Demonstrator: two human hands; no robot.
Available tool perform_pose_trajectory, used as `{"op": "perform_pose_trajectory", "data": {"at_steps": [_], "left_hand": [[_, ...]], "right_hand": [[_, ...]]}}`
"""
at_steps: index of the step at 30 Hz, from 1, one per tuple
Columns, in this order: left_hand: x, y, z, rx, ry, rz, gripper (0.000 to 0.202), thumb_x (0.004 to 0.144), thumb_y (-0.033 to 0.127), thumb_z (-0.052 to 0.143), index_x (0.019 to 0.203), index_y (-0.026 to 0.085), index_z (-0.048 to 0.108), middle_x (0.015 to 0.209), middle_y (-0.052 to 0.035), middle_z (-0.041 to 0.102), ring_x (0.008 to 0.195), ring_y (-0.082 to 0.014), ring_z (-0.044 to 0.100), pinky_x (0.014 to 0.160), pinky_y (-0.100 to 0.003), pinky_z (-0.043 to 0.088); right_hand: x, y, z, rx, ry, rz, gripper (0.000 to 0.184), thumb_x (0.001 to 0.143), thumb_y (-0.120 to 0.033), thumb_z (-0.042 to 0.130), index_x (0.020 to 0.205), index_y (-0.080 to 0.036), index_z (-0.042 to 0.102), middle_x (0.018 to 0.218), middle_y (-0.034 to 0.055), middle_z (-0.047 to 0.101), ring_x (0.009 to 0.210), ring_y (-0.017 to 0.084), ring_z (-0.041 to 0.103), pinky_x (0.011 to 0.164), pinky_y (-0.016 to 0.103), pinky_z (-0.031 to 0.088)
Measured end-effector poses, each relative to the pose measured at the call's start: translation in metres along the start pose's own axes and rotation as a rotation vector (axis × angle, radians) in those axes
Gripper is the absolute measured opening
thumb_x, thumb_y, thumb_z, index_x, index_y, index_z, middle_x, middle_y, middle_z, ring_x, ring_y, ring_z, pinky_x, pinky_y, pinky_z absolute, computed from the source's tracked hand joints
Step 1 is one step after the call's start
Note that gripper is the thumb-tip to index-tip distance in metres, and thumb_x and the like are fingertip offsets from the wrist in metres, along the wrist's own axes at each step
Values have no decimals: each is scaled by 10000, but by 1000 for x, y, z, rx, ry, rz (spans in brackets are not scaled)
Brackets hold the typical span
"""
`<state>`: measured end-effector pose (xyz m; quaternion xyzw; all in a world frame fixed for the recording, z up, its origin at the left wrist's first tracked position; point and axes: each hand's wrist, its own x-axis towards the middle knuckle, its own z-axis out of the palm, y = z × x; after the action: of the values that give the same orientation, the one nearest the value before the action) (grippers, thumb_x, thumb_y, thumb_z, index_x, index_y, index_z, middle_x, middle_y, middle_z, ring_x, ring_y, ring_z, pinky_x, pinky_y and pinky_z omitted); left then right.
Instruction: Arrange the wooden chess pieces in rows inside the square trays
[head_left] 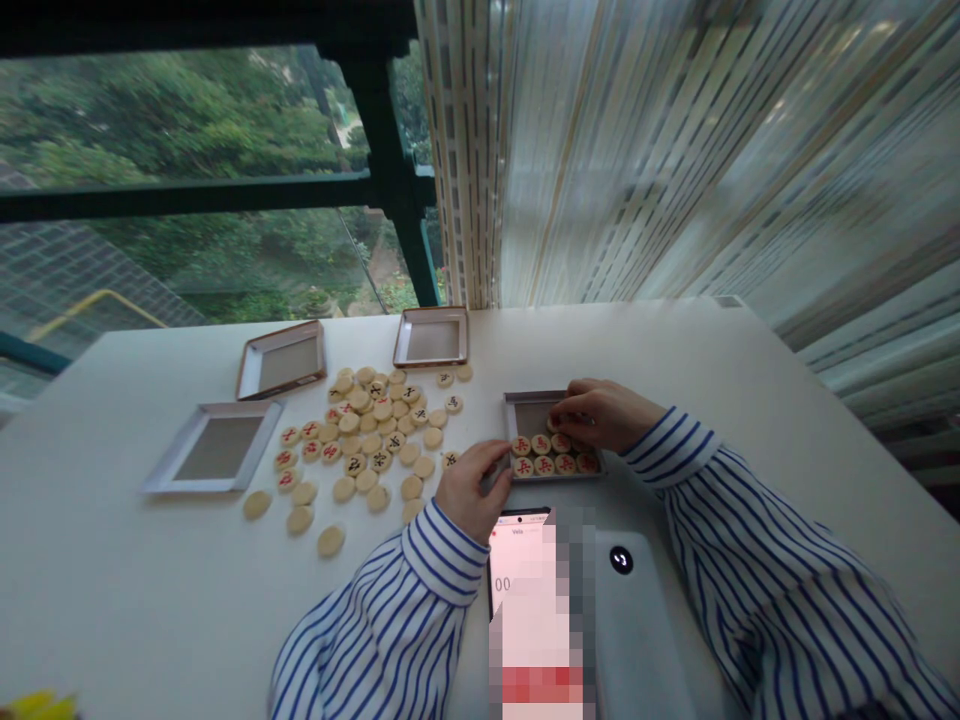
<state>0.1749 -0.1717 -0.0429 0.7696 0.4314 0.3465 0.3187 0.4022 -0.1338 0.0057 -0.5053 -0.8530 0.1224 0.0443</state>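
A small grey box [525, 405] sits on the white table [675, 370], partly filled with round cream game pieces [544, 465] marked in red. My right hand [600, 412] rests over the box's back rows, fingers curled down onto the pieces. My left hand [472, 490] sits at the box's left front corner, its fingers touching the edge near the first piece. Both arms wear blue-striped sleeves. What the right fingertips pinch is hidden.
A loose heap of cream pieces [371, 430] with red and black marks lies left of the box. Three open box halves stand around it: [217, 447], [283, 360], [432, 338]. A phone [525, 560] and a grey device [637, 620] lie near me.
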Motion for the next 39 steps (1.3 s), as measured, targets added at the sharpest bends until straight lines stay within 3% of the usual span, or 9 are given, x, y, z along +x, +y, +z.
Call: {"op": "perform_pose_trajectory", "data": {"at_steps": [22,27,32,39], "left_hand": [[1,-3,2,-6,3,18,278,730,121,515,997,138,593,977,-77,644,857,-147,593,709,-252,509],[0,-2,0,1,8,13,277,728,126,518,994,126,596,971,-85,647,859,-149,596,717,-252,509],[1,0,0,4,7,8,272,727,126,517,987,130,598,973,-84,649,869,-152,598,733,-259,507],[0,-2,1,-6,14,17,281,719,125,522,989,141,597,961,-82,651,850,-153,603,714,-263,514]], "right_hand": [[0,-1,-1,-7,-7,1,239,764,-288,513,917,-220,684,775,56,581,660,129,522,620,229,378],[-1,3,-2,-8,70,-15,258,787,-314,490,922,-201,679,784,60,596,661,129,526,628,237,383],[-1,4,-5,-35,185,-13,241,791,-236,459,888,-164,668,744,55,606,617,115,507,618,231,382],[-5,-1,-9,-68,230,29,224,780,-214,458,879,-165,653,742,46,621,612,116,512,610,231,379]]}}
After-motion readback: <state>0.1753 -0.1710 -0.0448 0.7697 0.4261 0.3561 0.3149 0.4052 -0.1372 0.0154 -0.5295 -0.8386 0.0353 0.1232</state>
